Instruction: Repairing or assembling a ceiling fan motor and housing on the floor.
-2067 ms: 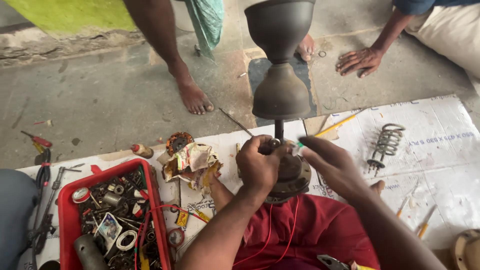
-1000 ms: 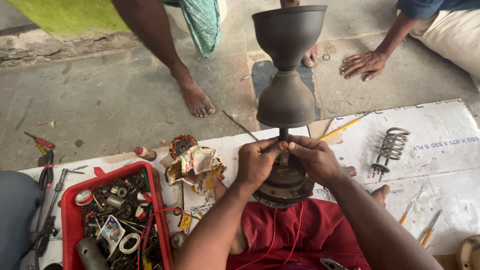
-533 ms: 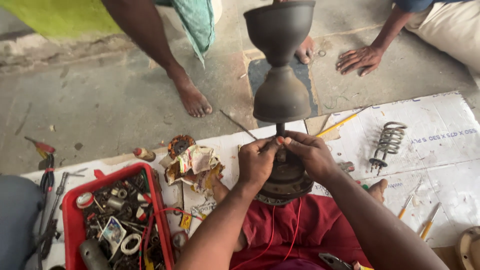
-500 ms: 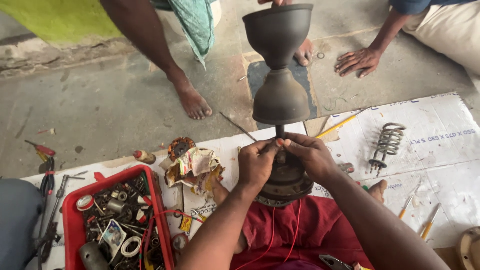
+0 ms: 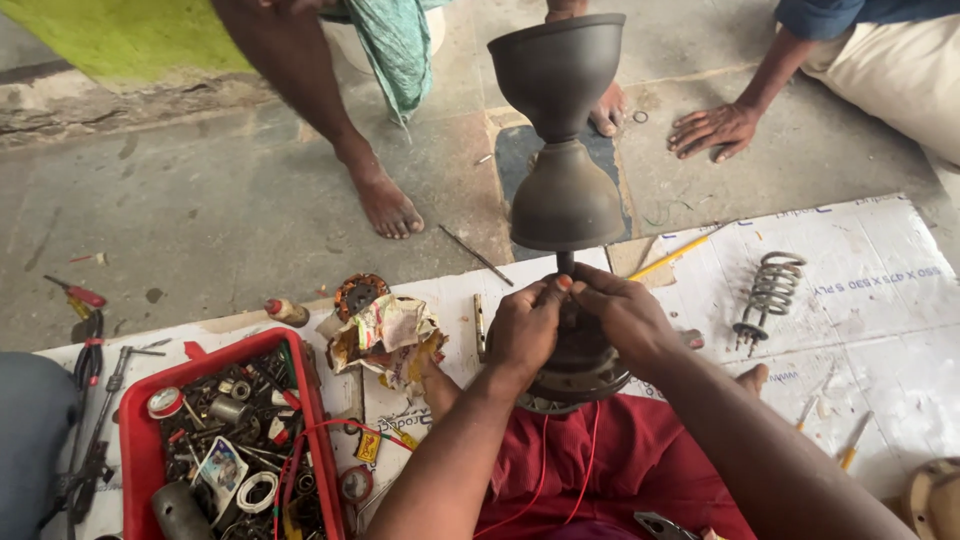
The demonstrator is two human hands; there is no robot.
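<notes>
Left hand (image 5: 525,330) and right hand (image 5: 625,315) meet at the thin rod (image 5: 566,265) below the dark metal fan cup (image 5: 565,195), fingers pinched shut around it. The fan motor (image 5: 580,375) sits in the lap, at 6 o'clock of the cup. Judged heavy, rigid and top-heavy; best gripped at the motor body. Red tray (image 5: 135,450) lies at 8 o'clock.

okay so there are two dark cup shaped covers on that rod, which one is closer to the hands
The lower cover, opening downward like a bell. It sits just above both hands at the rod. The upper cup opens upward, farther away.
</notes>
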